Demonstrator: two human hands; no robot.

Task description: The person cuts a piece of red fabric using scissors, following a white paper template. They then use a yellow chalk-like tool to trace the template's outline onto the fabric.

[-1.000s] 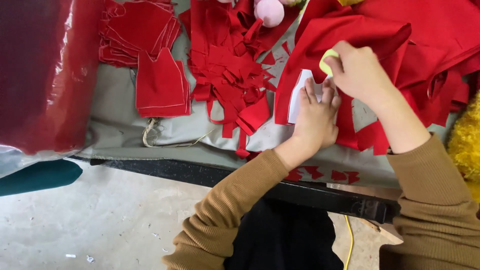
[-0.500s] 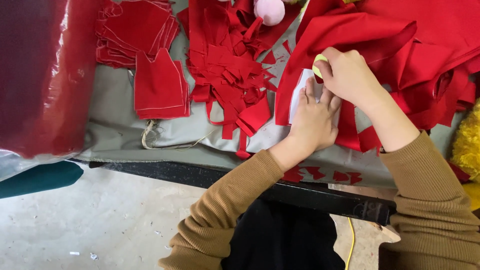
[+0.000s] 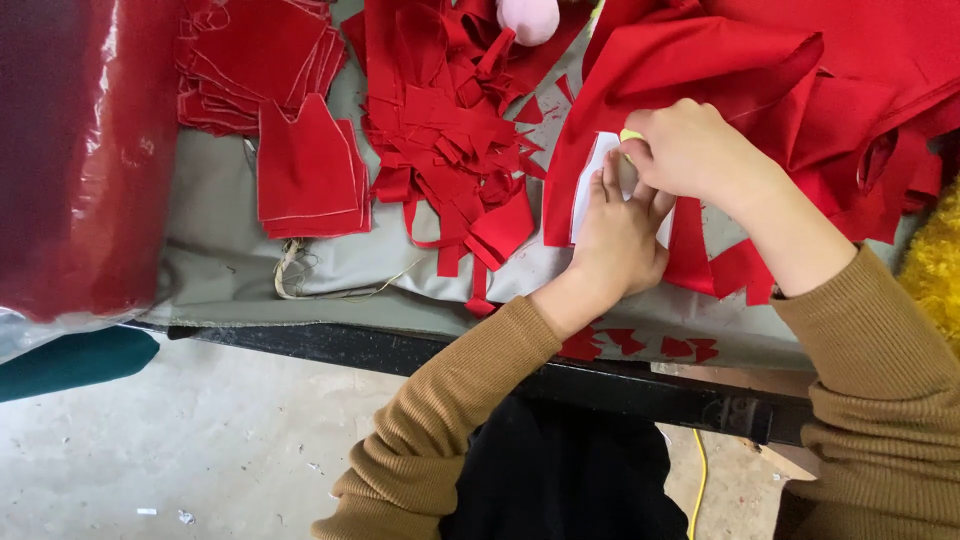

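L hand [image 3: 618, 235] lies flat, fingers [image 3: 606, 180] spread narrow, pressing a white paper template [image 3: 590, 185] onto the red fabric [image 3: 690, 60]. R hand [image 3: 690, 150] sits just above it, fingers pinched shut on a small yellow-green chalk piece [image 3: 630, 135], its tip at the template's top edge. Template is at the fabric's left edge, partly hidden under both hands.

Around: a heap of red scraps [image 3: 450, 130] just left of the template; further left a stack of cut red pieces [image 3: 305, 170] w/ a vest-shaped one on top. A big red roll in clear plastic [image 3: 70, 150] at far left. Pink round object [image 3: 528, 18] at top, yellow fluffy material [image 3: 935, 270] at right edge.

Worktop [image 3: 400, 265] has a grey-green cover & a dark front rail; a few scraps lie near the rail. Below, bare concrete floor [image 3: 200, 450].
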